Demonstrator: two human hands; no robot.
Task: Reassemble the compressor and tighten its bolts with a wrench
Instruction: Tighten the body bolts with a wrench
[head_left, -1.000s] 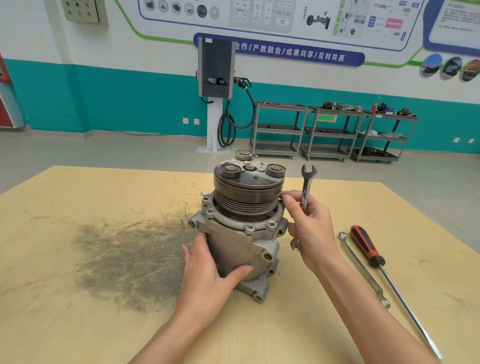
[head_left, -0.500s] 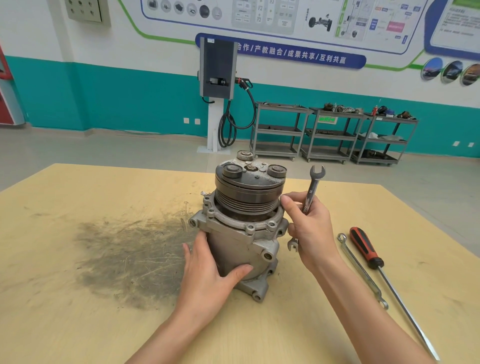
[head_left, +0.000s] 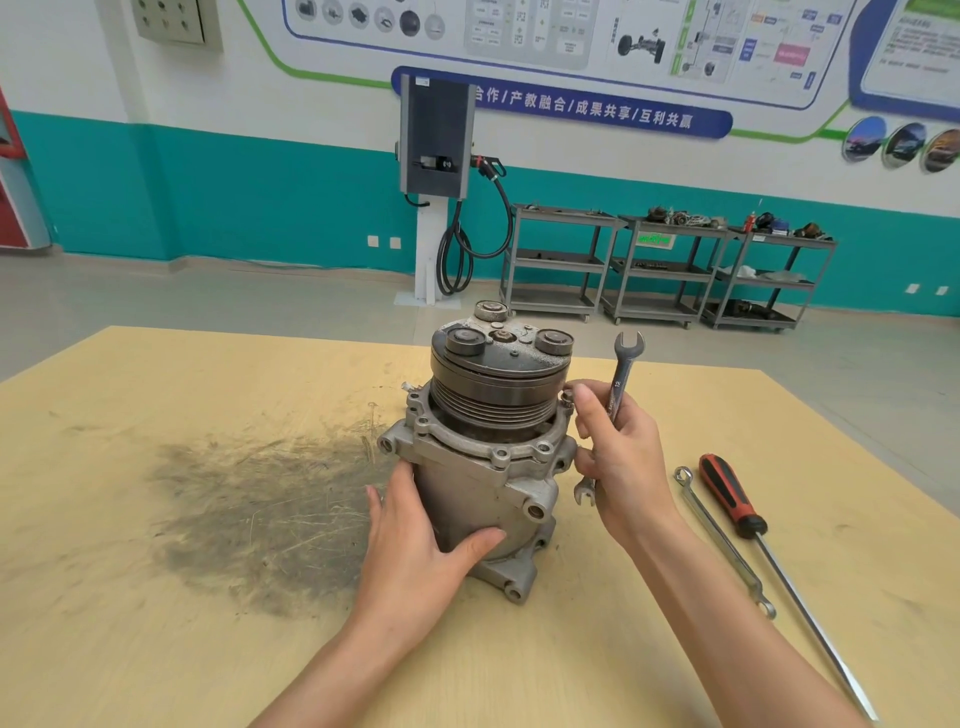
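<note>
Compressor (head_left: 488, 467) stands upright at the centre of the frame on a wooden table (head_left: 156, 623), its grooved pulley (head_left: 498, 389) on top and its mounting ears toward the bottom. The left hand (head_left: 415, 551) holds the lower body, palm against the casing and thumb wrapped across the front, bracing it. The right hand (head_left: 618, 457), just right of the housing, is closed round a double-ended wrench (head_left: 621, 384) that stands nearly upright; one open end sticks up beside the pulley and the other peeks out below the palm. The forefinger and thumb of that hand reach to a small bolt (head_left: 567, 397) at the right edge of the flange, apparently starting it by touch, though whether it is seated in its hole cannot be told. Several flange holes along the front look unfilled, so the job seems early. The main risk is a cross-threaded bolt: the hand is crowded by the tool it also carries, so the bolt may go in tilted, and leaning on the wrench then would damage the soft housing thread. The bolt could also slip from the fingertips and drop behind the casing. A tall body on a small base may tip if the wrench is pulled hard while the left hand's brace stays low. A ring spanner (head_left: 722, 540) and a red-handled screwdriver (head_left: 732, 493) lie at the lower right, and a dark grimy smear (head_left: 249, 499) spreads at the left.
</note>
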